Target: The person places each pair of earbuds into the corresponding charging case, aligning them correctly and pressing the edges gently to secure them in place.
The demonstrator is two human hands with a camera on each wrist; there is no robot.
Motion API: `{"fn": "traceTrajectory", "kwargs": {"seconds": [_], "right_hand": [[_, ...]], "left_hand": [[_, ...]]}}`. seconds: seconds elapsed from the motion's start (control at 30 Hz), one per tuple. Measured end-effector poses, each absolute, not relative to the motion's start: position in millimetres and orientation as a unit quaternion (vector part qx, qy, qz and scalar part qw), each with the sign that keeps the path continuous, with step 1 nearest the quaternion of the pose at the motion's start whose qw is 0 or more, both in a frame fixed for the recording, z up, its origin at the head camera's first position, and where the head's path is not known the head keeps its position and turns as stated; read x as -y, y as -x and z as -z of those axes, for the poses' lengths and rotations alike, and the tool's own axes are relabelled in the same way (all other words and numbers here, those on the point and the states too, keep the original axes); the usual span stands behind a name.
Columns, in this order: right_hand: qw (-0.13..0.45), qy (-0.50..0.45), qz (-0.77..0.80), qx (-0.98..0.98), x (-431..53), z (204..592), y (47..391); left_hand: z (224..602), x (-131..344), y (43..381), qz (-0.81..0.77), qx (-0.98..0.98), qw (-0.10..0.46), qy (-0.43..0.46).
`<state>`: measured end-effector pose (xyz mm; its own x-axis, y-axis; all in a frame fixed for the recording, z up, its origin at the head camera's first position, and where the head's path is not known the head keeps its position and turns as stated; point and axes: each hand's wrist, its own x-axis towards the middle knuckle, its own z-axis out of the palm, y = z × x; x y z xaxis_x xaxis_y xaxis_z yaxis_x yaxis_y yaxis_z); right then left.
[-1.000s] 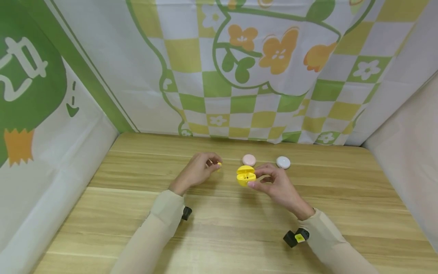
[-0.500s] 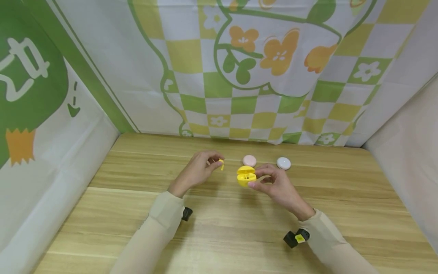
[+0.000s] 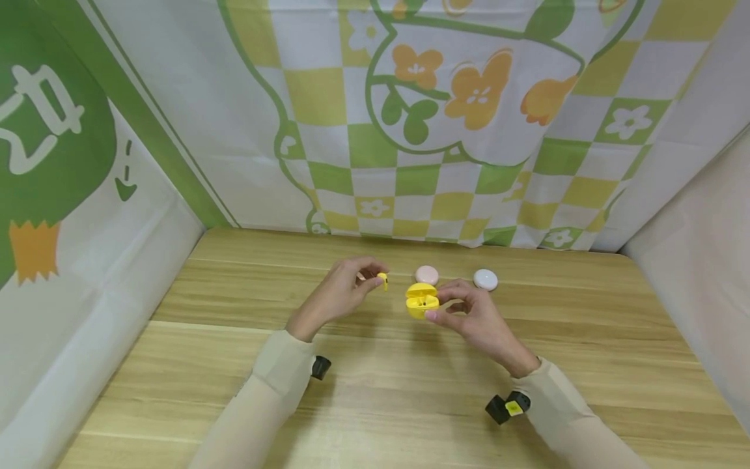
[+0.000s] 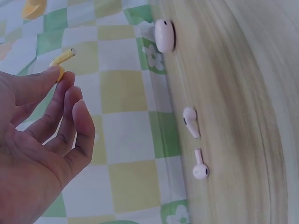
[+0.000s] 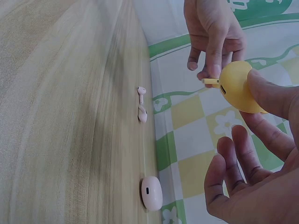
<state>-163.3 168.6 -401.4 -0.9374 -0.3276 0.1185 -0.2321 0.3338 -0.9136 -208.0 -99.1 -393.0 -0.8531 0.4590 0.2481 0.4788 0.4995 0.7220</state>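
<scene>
My left hand (image 3: 342, 290) pinches a yellow earbud (image 3: 383, 281) between thumb and forefinger, above the table. In the left wrist view, the stem of this earbud (image 4: 64, 56) points up and away from the fingertips, and the other fingers curl loosely below. To the right, my right hand (image 3: 477, 316) holds a yellow earbud charging case (image 3: 420, 307) by its side, thumb at the front. The case's lid is raised, and its opening faces me. In the right wrist view the case (image 5: 238, 88) overlaps part of the left fingers, its rounded underside showing a dark port.
A pink charging case (image 3: 426, 275) lies behind the yellow one, with a white case (image 3: 485, 279) farther right. Two pale pink earbuds (image 4: 190, 122) lie on the wooden table (image 3: 375, 404) near its back edge, mostly hidden behind the left hand from the head. Printed cloth (image 3: 422, 215) hangs behind.
My left hand has moved slightly right toward the yellow case, and the earbud has turned in its fingertips, showing more of itself. The right hand and open case have stayed put.
</scene>
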Motion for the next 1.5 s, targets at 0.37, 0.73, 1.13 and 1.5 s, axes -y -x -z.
{"fn": "traceTrajectory", "kwargs": {"seconds": [0.37,0.73,1.13,1.5], "right_hand": [[0.045,0.172,0.549,-0.816,-169.3,402.0,163.2],[0.040,0.176,0.555,-0.812,-170.1,402.4,163.3],[0.032,0.172,0.566,-0.806,-169.2,402.9,164.3],[0.031,0.162,0.564,-0.809,-168.2,402.1,164.8]], "left_hand": [[383.0,95.3,199.9,0.442,0.844,0.026,0.304],[380.1,88.8,194.6,0.463,0.819,0.050,0.335],[373.3,81.5,188.5,0.469,0.809,0.068,0.347],[373.0,78.6,188.3,0.477,0.799,0.085,0.357]]}}
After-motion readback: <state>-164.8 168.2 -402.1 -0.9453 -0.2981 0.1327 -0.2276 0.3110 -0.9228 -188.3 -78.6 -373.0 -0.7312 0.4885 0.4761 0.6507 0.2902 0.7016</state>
